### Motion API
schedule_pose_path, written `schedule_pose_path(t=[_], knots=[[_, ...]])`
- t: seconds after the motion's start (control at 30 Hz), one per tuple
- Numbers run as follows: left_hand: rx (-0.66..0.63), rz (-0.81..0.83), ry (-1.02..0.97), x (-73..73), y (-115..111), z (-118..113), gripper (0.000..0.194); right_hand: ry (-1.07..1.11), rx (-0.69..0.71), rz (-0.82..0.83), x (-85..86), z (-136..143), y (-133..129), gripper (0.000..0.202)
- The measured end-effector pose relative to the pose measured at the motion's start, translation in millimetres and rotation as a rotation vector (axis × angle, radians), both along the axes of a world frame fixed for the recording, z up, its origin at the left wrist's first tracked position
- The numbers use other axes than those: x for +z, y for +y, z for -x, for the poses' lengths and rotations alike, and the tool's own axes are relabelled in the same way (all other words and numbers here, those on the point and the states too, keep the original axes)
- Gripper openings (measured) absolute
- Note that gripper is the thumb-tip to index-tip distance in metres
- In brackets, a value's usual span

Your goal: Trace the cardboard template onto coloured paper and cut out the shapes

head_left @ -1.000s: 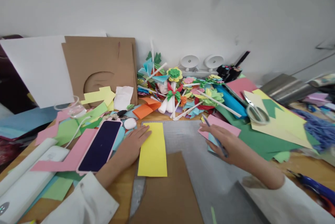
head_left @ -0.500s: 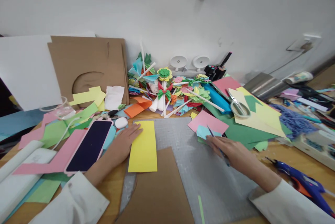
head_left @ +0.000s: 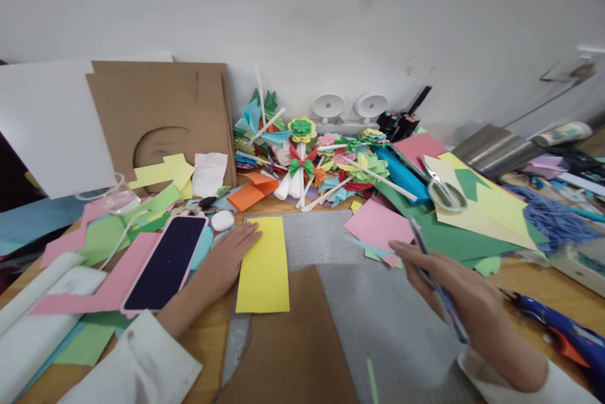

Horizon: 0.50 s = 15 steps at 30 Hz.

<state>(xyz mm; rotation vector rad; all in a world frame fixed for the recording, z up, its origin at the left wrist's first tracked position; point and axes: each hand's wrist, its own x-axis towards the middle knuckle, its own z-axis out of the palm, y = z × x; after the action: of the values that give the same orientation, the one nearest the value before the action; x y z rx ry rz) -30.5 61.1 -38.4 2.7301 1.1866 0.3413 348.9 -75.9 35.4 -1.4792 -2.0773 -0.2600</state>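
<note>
My left hand [head_left: 230, 258] lies flat, its fingertips resting on the upper left edge of a yellow paper rectangle [head_left: 263, 268]. That paper overlaps a brown cardboard piece [head_left: 295, 334] and a grey cutting mat [head_left: 392, 341]. My right hand [head_left: 456, 300] is closed around a slim, dark blue-grey, pen-like tool [head_left: 447, 306], blurred so its exact kind is unclear. The tool's thin end points up, away from me. Close to the right fingertips is a pink paper piece [head_left: 375, 225], with bits of blue and green paper showing under its near edge.
Paper scraps, a phone [head_left: 165, 263] and a white power bank-like block [head_left: 70, 287] lie left. Paper flowers [head_left: 302, 158] pile up against the wall. Scissors [head_left: 447, 193] rest on coloured sheets at right, with a blue glue gun [head_left: 553, 322] nearer. Cardboard sheets [head_left: 161, 98] lean at back left.
My right hand has pulled back to the right and nearer with the tool. The blue paper that lay over the pink piece now shows mostly beneath it. My left hand stays on the yellow paper.
</note>
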Motion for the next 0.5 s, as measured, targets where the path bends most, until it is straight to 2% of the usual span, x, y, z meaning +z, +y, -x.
schedule_pose_path(t=[0.1, 0.17, 0.23, 0.37, 0.43, 0.5], knots=[[0.005, 0.007, 0.006, 1.8, 0, 0, 0.044, -0.275, 0.287, -0.023, -13.5, 1, 3, 0.036], [0.007, 0.016, 0.013, 1.7, 0, 0, 0.044, -0.382, 0.328, -0.075, -21.4, -2, 3, 0.039], [0.004, 0.025, 0.018, 0.8, 0, 0, 0.045, -0.4, 0.268, -0.118, -28.5, -8, 4, 0.039], [0.005, 0.02, 0.01, -1.1, 0, 0, 0.044, -0.333, 0.031, -0.107, -41.6, -24, 16, 0.035], [0.008, 0.019, 0.012, -1.4, -1, 0, 0.043, -0.315, -0.006, -0.023, -46.8, -32, 25, 0.032], [0.012, 0.016, 0.011, -1.5, -1, 0, 0.043, -0.318, 0.025, 0.042, -49.9, -41, 28, 0.037]])
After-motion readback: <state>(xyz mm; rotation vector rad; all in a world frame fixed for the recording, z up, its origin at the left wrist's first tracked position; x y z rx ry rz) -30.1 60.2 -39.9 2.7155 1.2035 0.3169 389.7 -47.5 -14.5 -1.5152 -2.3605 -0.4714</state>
